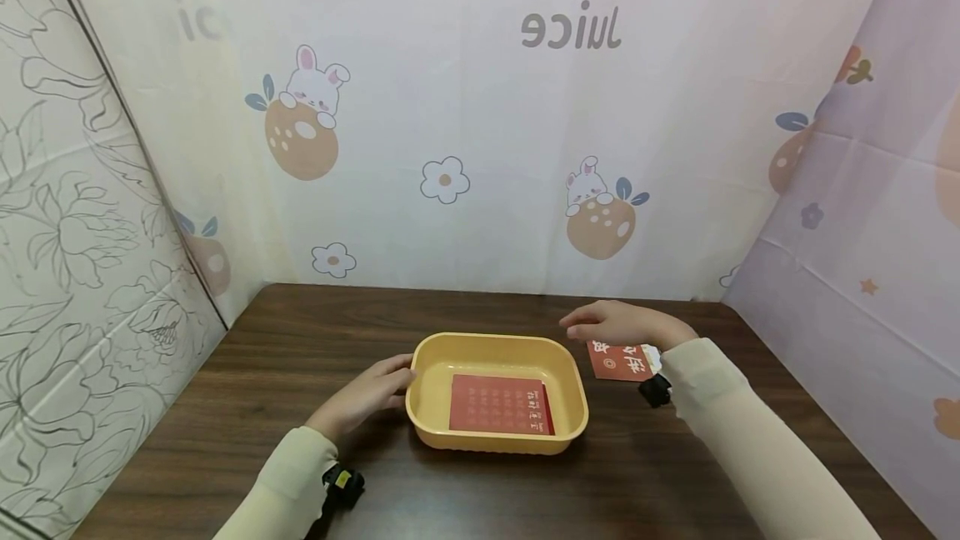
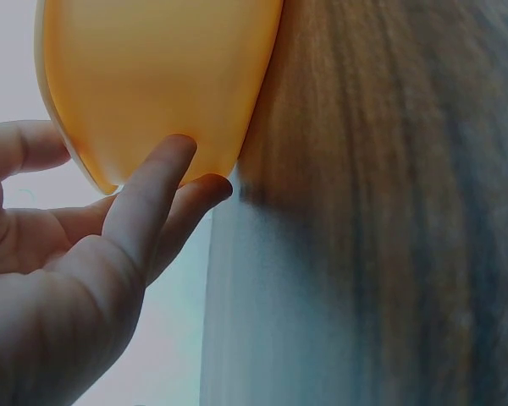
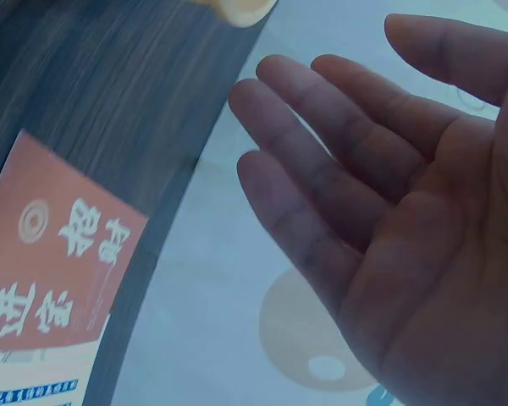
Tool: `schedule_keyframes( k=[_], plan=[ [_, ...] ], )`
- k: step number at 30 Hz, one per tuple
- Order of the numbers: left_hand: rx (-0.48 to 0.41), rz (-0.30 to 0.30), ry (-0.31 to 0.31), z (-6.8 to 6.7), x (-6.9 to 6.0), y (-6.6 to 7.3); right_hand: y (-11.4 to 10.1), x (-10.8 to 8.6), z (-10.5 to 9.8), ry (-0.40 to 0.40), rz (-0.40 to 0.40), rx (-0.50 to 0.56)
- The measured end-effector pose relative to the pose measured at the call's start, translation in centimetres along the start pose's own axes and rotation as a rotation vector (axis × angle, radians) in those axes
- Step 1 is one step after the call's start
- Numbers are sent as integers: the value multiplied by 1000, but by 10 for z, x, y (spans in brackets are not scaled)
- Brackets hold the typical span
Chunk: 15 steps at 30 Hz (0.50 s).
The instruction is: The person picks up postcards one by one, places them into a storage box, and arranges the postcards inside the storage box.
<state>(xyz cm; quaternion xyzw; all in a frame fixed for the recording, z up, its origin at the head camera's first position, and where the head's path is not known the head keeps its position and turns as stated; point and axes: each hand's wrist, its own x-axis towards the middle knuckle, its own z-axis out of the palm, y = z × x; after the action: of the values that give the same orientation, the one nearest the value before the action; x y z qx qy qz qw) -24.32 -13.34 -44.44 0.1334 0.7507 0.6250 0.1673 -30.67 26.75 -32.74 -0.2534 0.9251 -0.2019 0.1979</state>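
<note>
A yellow tray [image 1: 490, 443] sits on the table, with red envelopes [image 1: 497, 405] lying overlapped inside it. My left hand [image 1: 360, 398] is at the tray's left end. In the left wrist view, its fingers [image 2: 148, 199] lie fairly straight against the tray's outer wall [image 2: 161, 85], one of them up by the rim. My right hand [image 1: 618, 325] hovers right of the tray, fingers extended and nothing in its palm. Below it on the table lies another red envelope [image 3: 63, 254] with white lettering. A white piece with blue print [image 3: 34, 385] shows at that envelope's edge.
The dark wood table [image 1: 480, 507] reaches to a printed curtain [image 1: 465, 257] at the back. More patterned cloth hangs on the left and right sides. A black wrist camera [image 1: 343, 486] is strapped to the left wrist, another [image 1: 656, 390] to the right.
</note>
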Motion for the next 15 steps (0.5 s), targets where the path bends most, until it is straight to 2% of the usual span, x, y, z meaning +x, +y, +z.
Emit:
schedule_keyframes(
  k=[6,15],
  plan=[
    [1,12,-12,-1,0,0,20,-6,-2,62,63,-55],
    [-1,30,-31,-1,0,-1,62,-13,2,123,177,50]
  ],
)
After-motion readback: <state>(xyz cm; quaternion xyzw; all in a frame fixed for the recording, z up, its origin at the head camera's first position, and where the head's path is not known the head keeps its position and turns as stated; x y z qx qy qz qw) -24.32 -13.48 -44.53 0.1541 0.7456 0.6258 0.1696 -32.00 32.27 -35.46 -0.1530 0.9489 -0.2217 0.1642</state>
